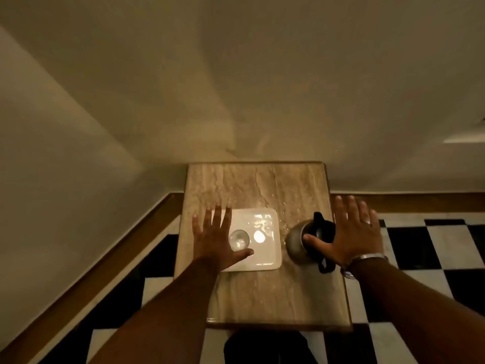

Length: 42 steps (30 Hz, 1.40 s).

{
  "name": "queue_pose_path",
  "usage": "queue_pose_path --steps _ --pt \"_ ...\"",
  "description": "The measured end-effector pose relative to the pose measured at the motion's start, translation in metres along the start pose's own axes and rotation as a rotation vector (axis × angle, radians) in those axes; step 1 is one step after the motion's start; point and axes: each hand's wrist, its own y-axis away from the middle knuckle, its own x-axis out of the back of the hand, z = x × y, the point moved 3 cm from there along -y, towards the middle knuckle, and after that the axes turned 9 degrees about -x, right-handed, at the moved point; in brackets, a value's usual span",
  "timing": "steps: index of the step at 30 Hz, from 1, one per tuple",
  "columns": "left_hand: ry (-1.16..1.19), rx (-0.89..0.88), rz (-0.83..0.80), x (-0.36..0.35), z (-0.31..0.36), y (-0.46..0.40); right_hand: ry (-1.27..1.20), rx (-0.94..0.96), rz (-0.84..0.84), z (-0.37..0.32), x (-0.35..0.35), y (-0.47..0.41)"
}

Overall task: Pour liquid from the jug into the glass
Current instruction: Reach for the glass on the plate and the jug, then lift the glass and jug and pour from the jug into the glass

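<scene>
A clear glass point(239, 240) stands on the left part of a white square plate point(265, 254). My left hand point(214, 239) hovers flat over the plate's left edge, fingers spread, thumb lying just in front of the glass. To the right of the plate stands a dark metal jug point(298, 241) with a black lid and handle. My right hand point(350, 232) is spread open above the jug's right side, its thumb across the lid. Neither hand grips anything.
Everything sits on a small marble-topped table point(265, 295) against a pale wall. Water is spilled on the tabletop behind the plate and on the plate itself. A black-and-white chequered floor point(430, 245) surrounds the table, with a wooden skirting along the wall.
</scene>
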Motion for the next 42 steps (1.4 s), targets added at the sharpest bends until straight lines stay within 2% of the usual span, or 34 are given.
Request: queue_pose_path --steps 1,3,8,12,16,26,37,42 --pt "0.024 0.019 -0.046 -0.018 0.002 -0.002 -0.005 -0.059 -0.073 0.006 -0.018 0.0" --pt "0.059 0.068 -0.083 -0.051 0.0 -0.006 -0.112 -0.173 -0.111 0.018 -0.053 -0.002" --pt "0.241 0.217 -0.119 -0.104 -0.005 -0.013 -0.859 -0.639 -0.348 0.023 -0.118 0.011" --pt "0.384 0.265 -0.081 -0.122 -0.001 -0.026 -1.199 -0.813 -0.305 0.003 -0.138 0.013" --pt "0.489 0.329 0.039 -0.128 0.004 -0.036 -1.316 -0.936 -0.187 -0.006 -0.144 0.007" --pt "0.624 0.37 0.18 -0.129 0.013 -0.038 -1.311 -0.823 -0.232 0.003 -0.144 -0.004" --pt "0.645 0.36 0.24 -0.09 0.017 -0.02 -1.318 -0.854 -0.238 0.011 -0.128 -0.011" --pt "0.617 0.296 0.239 -0.054 0.029 -0.008 -1.132 -0.665 -0.311 0.027 -0.103 -0.018"
